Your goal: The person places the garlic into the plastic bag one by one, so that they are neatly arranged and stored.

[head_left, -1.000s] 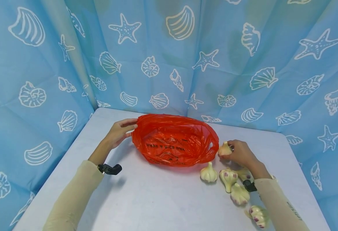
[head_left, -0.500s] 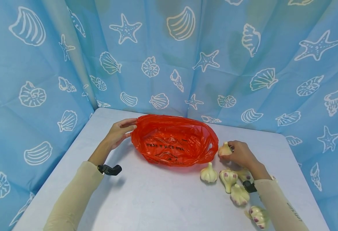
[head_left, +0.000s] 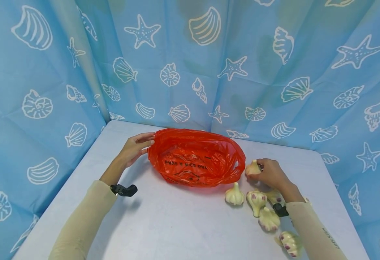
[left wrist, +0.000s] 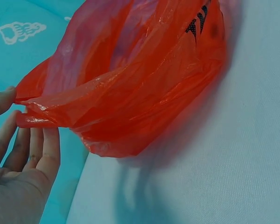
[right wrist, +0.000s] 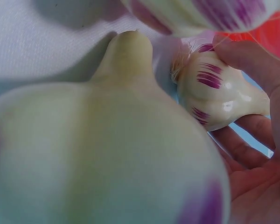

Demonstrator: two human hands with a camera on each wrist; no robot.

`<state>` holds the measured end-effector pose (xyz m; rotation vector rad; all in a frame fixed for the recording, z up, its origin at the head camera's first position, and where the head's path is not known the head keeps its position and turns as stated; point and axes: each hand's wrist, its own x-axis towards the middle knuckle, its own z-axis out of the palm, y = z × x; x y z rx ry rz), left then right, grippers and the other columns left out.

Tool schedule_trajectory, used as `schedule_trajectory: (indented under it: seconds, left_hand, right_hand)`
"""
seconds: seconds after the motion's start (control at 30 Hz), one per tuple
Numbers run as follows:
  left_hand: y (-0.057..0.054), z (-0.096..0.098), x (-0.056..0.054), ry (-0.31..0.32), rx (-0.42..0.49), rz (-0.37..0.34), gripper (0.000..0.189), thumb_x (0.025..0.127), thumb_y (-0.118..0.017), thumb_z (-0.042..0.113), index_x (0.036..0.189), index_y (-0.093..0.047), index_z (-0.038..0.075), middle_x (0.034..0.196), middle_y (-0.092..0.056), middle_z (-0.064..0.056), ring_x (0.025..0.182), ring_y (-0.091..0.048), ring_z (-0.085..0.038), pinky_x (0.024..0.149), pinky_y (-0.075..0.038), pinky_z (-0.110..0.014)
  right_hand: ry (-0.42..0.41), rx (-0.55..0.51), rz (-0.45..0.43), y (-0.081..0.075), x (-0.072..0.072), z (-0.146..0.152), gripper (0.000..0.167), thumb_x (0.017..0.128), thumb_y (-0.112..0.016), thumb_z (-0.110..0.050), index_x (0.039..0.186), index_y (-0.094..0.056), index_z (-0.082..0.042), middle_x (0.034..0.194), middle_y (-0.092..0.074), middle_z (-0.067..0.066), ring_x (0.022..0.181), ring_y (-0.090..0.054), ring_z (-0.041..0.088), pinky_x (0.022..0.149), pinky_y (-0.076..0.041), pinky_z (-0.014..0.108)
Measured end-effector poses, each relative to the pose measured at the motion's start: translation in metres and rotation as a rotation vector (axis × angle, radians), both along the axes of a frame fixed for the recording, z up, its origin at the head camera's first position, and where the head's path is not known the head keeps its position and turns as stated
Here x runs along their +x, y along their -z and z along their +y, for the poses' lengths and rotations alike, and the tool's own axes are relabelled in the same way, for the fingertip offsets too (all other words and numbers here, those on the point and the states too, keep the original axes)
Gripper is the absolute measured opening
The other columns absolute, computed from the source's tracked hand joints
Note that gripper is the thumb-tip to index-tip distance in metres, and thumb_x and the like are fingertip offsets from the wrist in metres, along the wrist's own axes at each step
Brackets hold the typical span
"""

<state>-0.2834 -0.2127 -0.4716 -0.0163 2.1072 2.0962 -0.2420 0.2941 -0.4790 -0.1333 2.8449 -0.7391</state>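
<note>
Left hand (head_left: 133, 150) apparently pinches red bag (head_left: 190, 169); right hand (head_left: 272, 174) curls round garlic (head_left: 252, 168)

- On my feed I count six garlic bulbs (head_left: 234, 195), four to five o'clock.
- One red bag (head_left: 194, 163), six o'clock.
- Two hands: left hand (head_left: 132, 150), past eight; right hand (head_left: 272, 174), four.
- One white table (head_left: 177, 227).

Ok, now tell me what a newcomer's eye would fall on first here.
Probably the red bag, gaping open mid-table, its left edge held by the left hand. Next, the bulb of garlic in the right hand, just right of the bag, with more bulbs on the table's right side. Behind it all hangs a blue curtain with white shells and starfish.
</note>
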Motion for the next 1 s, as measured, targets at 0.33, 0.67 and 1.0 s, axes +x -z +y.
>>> schedule_trajectory:
  seconds: [0.33,0.67,1.0]
  left_hand:
    - [-0.003,-0.002,-0.001,0.019,0.019,0.007,0.057,0.086,-0.076,0.029,0.138,-0.056,0.016,0.137,-0.056,-0.005,0.122,-0.055,-0.023,0.094,-0.051,-0.036]
    - [-0.004,-0.002,0.000,0.007,0.016,0.004,0.057,0.085,-0.076,0.029,0.137,-0.057,0.017,0.137,-0.056,-0.004,0.123,-0.055,-0.023,0.099,-0.047,-0.043]
    - [-0.007,0.000,0.001,0.017,0.022,0.002,0.057,0.087,-0.075,0.027,0.139,-0.055,0.015,0.138,-0.055,-0.006,0.123,-0.054,-0.024,0.099,-0.047,-0.041]
  right_hand:
    - [-0.009,-0.014,0.064,-0.006,0.000,-0.001,0.074,0.077,-0.082,-0.042,0.129,-0.057,0.004,0.118,-0.063,0.021,0.095,-0.058,0.030,0.079,-0.057,0.043]
    - [-0.073,-0.024,0.229,-0.027,-0.003,-0.005,0.058,0.077,-0.083,-0.036,0.115,-0.065,0.002,0.110,-0.067,0.019,0.098,-0.063,0.037,0.077,-0.057,0.047]
    - [-0.097,-0.085,0.333,-0.059,-0.011,-0.021,0.054,0.075,-0.085,-0.031,0.113,-0.066,0.003,0.107,-0.066,0.017,0.097,-0.065,0.038,0.077,-0.057,0.050]
